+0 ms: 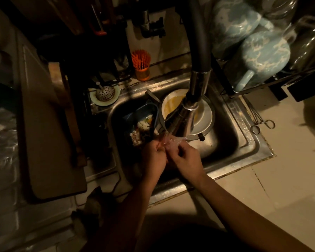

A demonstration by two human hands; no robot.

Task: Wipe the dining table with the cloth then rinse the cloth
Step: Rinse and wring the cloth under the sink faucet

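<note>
Over the steel sink [231,142] both my hands hold a small pinkish cloth [168,142] under water running from the faucet head [184,119]. My left hand [154,157] grips the cloth's left side with curled fingers. My right hand [185,159] pinches its right side. Most of the cloth is hidden between my fingers, and the light is dim.
In the sink lie a white plate [204,117] with yellow residue and a blue strainer basket [144,115] of food scraps. A cutting board [49,124] leans at the left. An orange brush [141,64] stands behind the sink. A dish rack with blue mugs [262,57] sits at right.
</note>
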